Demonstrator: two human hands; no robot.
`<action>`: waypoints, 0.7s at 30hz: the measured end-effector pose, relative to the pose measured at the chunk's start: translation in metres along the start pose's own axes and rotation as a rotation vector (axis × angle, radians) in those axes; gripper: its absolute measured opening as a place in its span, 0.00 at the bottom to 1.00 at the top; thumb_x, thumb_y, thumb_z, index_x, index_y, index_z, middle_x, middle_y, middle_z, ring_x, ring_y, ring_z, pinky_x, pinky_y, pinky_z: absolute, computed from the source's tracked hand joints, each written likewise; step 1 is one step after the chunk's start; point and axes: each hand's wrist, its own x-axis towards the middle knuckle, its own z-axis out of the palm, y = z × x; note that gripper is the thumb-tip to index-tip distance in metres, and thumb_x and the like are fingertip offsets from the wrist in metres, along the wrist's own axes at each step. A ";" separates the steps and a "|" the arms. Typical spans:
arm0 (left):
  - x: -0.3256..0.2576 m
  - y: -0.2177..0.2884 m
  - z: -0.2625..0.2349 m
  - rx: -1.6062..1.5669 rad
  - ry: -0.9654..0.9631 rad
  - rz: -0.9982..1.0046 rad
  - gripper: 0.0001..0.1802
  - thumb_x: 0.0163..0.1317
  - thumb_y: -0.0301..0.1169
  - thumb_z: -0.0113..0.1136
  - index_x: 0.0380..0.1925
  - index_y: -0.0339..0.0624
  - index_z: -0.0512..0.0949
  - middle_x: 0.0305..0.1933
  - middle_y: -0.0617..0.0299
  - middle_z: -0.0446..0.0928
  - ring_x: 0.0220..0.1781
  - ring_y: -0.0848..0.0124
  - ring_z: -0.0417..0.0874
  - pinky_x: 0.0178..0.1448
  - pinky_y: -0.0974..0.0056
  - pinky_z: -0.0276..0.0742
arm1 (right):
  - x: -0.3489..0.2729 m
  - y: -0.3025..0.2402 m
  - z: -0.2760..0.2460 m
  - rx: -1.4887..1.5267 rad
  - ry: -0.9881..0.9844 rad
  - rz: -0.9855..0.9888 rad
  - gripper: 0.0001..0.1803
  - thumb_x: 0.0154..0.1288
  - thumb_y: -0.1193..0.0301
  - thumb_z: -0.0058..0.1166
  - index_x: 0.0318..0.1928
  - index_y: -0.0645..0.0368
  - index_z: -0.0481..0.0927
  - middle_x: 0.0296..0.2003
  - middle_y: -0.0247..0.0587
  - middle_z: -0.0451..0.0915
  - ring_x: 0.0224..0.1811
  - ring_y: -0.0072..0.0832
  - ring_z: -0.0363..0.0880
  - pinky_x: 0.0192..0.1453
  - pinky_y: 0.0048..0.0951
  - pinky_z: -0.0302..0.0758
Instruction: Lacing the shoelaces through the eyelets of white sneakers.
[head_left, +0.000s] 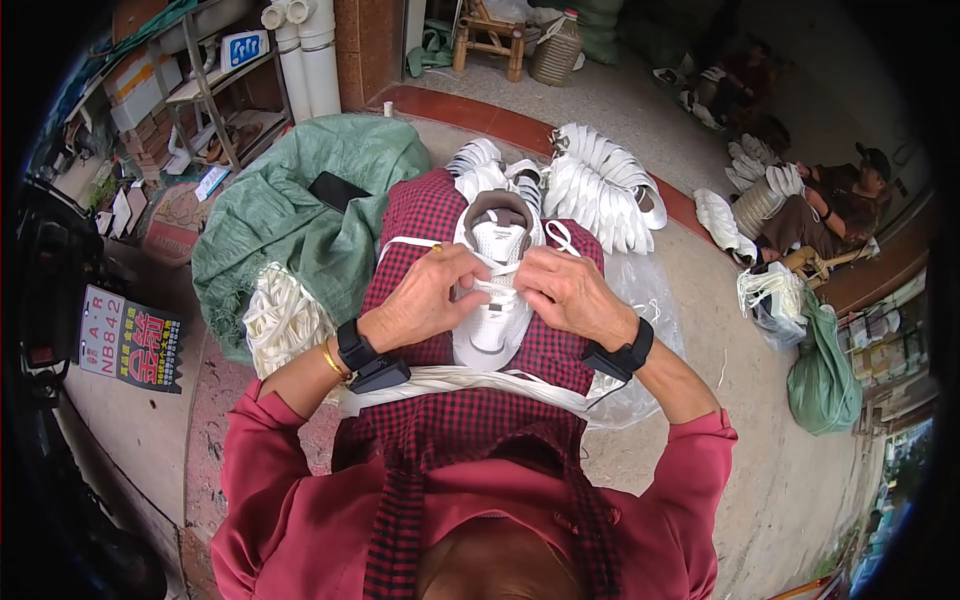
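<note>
A white sneaker upper (488, 338) with a brown-lined collar lies on my lap, its toe toward me. My left hand (430, 295) is at its left side, thumb and fingers pinching a white shoelace (405, 240) over the tongue. From the right, my right hand (575, 292) also grips the lace with bent fingers, close to the eyelets. A lace loop stands up beyond the right hand. The fingertips partly hide the lacing. Across my lap, over the checked apron (460, 430), rests a bundle of white laces (465, 381).
Stacked white uppers (605, 190) stand beyond my knees. At left is a green woven sack (300, 240) with a black phone (338, 190) on it, beside a heap of white laces (285, 315). A seated person (845, 205) is at far right, near a green bag (823, 375).
</note>
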 end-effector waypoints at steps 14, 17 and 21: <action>0.023 -0.006 -0.008 -0.018 0.109 -0.182 0.11 0.69 0.32 0.58 0.38 0.33 0.74 0.32 0.52 0.76 0.29 0.54 0.79 0.32 0.57 0.73 | -0.021 0.015 0.017 0.078 0.037 0.248 0.22 0.55 0.79 0.46 0.54 0.57 0.68 0.22 0.51 0.76 0.25 0.51 0.80 0.31 0.49 0.74; 0.003 -0.012 -0.026 0.043 -0.044 -0.298 0.17 0.69 0.37 0.59 0.27 0.32 0.80 0.19 0.60 0.75 0.21 0.73 0.72 0.29 0.61 0.68 | -0.007 0.013 0.028 0.167 -0.064 0.224 0.29 0.53 0.81 0.45 0.59 0.59 0.63 0.16 0.46 0.67 0.20 0.48 0.75 0.25 0.48 0.69; 0.018 -0.018 -0.042 -0.269 -0.024 -0.321 0.16 0.67 0.32 0.62 0.23 0.30 0.81 0.21 0.66 0.79 0.25 0.82 0.73 0.30 0.69 0.68 | -0.008 0.011 0.024 0.167 -0.023 0.247 0.28 0.51 0.82 0.45 0.56 0.60 0.62 0.15 0.46 0.66 0.18 0.49 0.73 0.24 0.49 0.67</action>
